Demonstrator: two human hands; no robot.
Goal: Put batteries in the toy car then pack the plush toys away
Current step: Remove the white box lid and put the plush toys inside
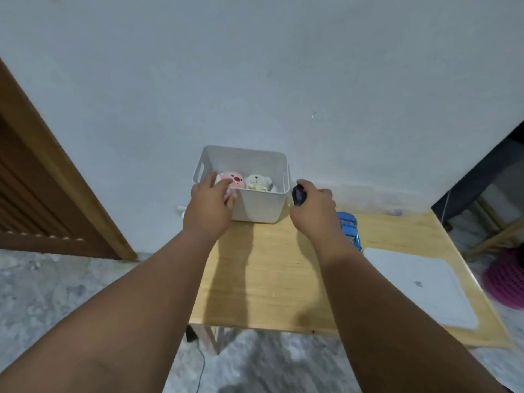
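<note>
A white plastic bin [262,207] stands at the back of the wooden table, against the wall. Inside it lie a pink plush [234,179] and a white plush [258,182]. My left hand [211,204] reaches over the bin's front left corner, and its fingers curl on the pink plush, a bit of pink showing under them. My right hand [314,207] hovers just right of the bin and grips a small dark object [299,195] with a red spot; what it is I cannot tell. The blue toy car [349,229] sits on the table, partly hidden behind my right wrist.
A flat white laptop-like slab [416,285] lies on the table's right side. The wooden table [272,279] ends near my forearms. A brown door [42,177] is at left, a pink basket [507,279] on the floor at right, and a cable [202,364] hangs under the table.
</note>
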